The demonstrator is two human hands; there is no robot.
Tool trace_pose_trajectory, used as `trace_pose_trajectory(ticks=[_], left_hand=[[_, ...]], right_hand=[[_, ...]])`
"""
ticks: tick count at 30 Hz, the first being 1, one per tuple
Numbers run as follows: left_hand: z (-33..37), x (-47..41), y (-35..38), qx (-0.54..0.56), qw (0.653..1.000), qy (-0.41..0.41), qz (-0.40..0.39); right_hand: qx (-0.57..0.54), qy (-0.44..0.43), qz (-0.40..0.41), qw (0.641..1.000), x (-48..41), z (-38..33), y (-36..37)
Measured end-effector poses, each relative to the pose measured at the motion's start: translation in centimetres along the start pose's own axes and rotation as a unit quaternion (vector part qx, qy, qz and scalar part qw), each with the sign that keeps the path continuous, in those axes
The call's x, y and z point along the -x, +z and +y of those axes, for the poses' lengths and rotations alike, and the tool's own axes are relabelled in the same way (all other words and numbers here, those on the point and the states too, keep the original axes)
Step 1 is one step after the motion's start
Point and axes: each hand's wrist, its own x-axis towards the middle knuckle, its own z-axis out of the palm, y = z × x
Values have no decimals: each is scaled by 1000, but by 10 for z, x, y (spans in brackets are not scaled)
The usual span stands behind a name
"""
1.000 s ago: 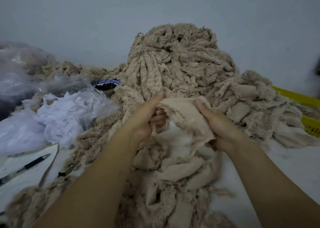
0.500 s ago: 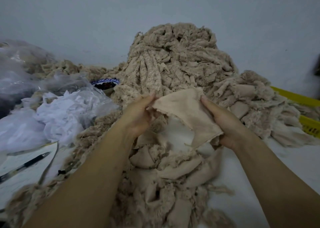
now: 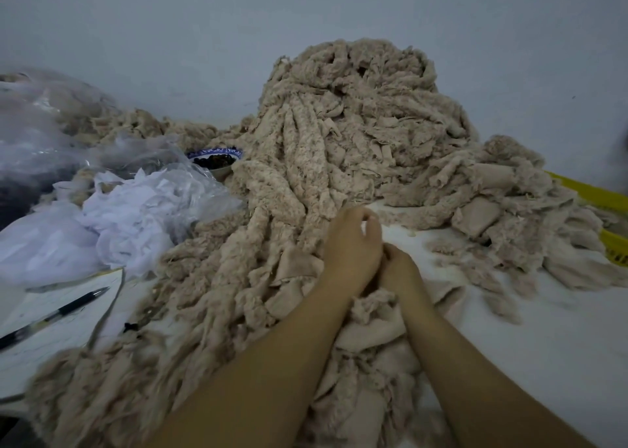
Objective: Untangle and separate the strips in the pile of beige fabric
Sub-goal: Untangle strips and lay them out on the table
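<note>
From my feed, the pile of beige fabric rises tallest at the far middle of the white tabletop, against the wall. Its frayed strips trail down toward the near edge and spread out to the right. Both hands sit low at the middle, just in front of the heap. The left hand has its fingers curled with the tips meeting the thumb, and I cannot tell whether a thread is pinched there. The right hand touches the left one from behind and rests on a smooth beige piece. Its fingers are hidden, so I cannot tell its grip. On the left side lies a clear bag of white cloth, with a blue-rimmed bowl just behind it. A black pen lies on paper near the left edge. A yellow crate shows at the right edge, partly under fabric.
</note>
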Motion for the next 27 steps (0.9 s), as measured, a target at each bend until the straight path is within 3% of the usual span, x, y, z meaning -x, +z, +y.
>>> trace_pose_trajectory(ticks=[3, 6, 8, 10, 11, 16, 19, 20, 22, 24, 26, 27], left_hand=[[11, -14, 16, -9, 997, 61, -37], [24, -35, 36, -19, 996, 61, -58], [22, -41, 49, -31, 997, 49, -44], [12, -36, 59, -33, 999, 14, -12], [7, -28, 61, -18, 1000, -3, 13], [-4, 14, 46, 128, 976, 5, 175], [-4, 30, 24, 149, 967, -19, 204], [-3, 37, 19, 153, 965, -18, 211], [0, 45, 10, 156, 965, -5, 210], [2, 32, 1, 148, 972, -8, 183], [2, 4, -12, 124, 983, -46, 131], [2, -13, -19, 95, 988, -65, 106]], right_hand=[[-166, 70, -23, 983, 13, 12, -3], [-216, 132, -48, 966, 20, 13, -14], [-258, 118, 50, 958, 17, 13, -28], [-308, 110, 181, 928, 7, 13, -44], [-321, 100, 207, 919, 2, 9, -49], [-412, 78, 103, 902, -29, -24, -38], [-407, 70, 65, 908, -30, -39, -12], [-437, 58, 59, 896, -26, -41, -2], [-489, 15, 78, 869, -19, -37, 16], [-448, -43, 102, 887, -8, -28, 23], [-502, 48, 165, 847, 14, -25, 35], [-470, 80, 182, 860, 25, -19, 42]])
